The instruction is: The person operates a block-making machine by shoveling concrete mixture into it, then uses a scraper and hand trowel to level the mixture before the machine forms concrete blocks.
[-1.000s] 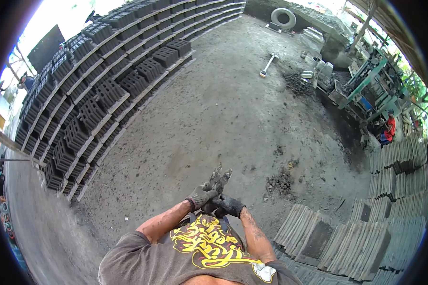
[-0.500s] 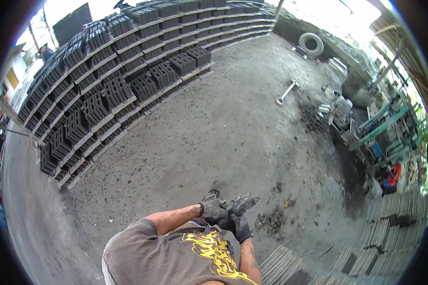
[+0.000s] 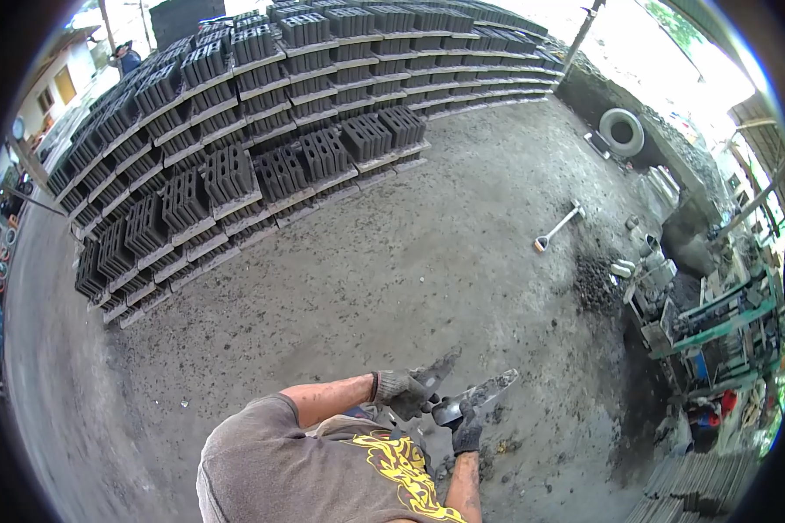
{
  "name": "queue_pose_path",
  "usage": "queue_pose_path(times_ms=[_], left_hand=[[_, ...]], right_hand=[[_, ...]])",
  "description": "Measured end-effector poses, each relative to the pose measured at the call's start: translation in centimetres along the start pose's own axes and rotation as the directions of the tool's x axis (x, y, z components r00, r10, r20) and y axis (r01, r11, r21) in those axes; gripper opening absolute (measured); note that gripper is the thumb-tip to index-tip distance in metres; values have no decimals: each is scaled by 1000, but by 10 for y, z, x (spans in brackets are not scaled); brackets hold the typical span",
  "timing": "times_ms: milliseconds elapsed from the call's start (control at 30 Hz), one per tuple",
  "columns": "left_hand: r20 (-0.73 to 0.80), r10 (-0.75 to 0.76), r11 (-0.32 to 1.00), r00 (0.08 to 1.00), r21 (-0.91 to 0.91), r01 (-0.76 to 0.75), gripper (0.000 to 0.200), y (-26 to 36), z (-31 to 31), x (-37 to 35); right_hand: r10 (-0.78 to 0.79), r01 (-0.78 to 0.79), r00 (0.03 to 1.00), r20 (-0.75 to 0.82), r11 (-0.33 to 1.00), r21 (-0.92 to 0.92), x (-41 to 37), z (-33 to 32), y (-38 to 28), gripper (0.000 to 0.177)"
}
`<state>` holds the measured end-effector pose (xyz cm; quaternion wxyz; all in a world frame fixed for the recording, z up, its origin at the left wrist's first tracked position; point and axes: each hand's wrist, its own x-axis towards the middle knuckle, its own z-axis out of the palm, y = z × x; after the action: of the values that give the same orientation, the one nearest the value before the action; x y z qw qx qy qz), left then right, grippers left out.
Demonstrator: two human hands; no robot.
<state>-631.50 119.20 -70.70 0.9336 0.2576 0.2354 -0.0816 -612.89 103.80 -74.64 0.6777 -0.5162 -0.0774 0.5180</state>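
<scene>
Left hand (image 3: 399, 390), clamped on left blade (image 3: 439, 368); right hand (image 3: 467, 431), just apart, clamped on right blade (image 3: 497, 383): both blades slanted forward and rightward.

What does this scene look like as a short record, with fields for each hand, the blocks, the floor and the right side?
Left hand: gloved, holding a dark flat piece
Right hand: gloved, holding a pale-streaked flat piece
Blocks: dark hollow blocks in tiers on boards
Floor: shovel lying near a dark rubble heap
Far wall: tire by a low wall
Right side: machine with green frame
Unclear: what the flat pieces are
</scene>
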Motion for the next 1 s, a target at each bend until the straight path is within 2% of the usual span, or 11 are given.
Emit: queue_pose_path(times_ms=[267, 367, 467, 533, 600, 667, 700, 767, 833, 900, 1000], left_hand=[[20, 82, 970, 996, -233, -75, 38, 53, -10, 63], [46, 94, 977, 995, -194, -83, 39, 73, -7, 97], [52, 99, 972, 994, -219, -86, 39, 92, 5, 140], [37, 109, 963, 993, -252, -96, 39, 111, 22, 164], [37, 120, 968, 992, -225, -109, 36, 137, 46, 181], [11, 150, 963, 989, -229, -143, 34, 157, 60, 200], [-75, 180, 970, 981, -152, -189, 34, 168, 69, 205], [-199, 244, 960, 949, -89, -266, 32, 181, 75, 224], [-197, 229, 968, 953, -58, -245, 29, 191, 69, 238], [-153, 193, 979, 969, -43, -201, 21, 207, 65, 247], [-79, -24, 999, 997, 30, 26, 17, 245, 59, 252]], right_hand=[[35, -31, 978, 203, 999, -25, 77, 4, -66, 18], [36, 72, 958, 285, 930, -360, 111, -8, -97, 17], [-131, 303, 921, 368, 834, -462, 140, -19, -129, 21], [25, 164, 954, 299, 793, -587, 178, -44, -142, 24], [14, 517, 848, 530, 201, -832, 248, -101, -115, 30], [-233, 494, 869, 436, 372, -786, 235, -86, -161, 31], [-241, 570, 818, 523, 208, -795, 231, -73, -189, 33], [-202, 596, 799, 566, 153, -788, 243, -70, -210, 33], [-163, 619, 783, 601, 94, -780, 257, -79, -221, 33], [-143, 593, 780, 609, -142, -793, 280, -87, -225, 32], [-293, 373, 879, 376, -67, -925, 349, -130, -208, 31]])
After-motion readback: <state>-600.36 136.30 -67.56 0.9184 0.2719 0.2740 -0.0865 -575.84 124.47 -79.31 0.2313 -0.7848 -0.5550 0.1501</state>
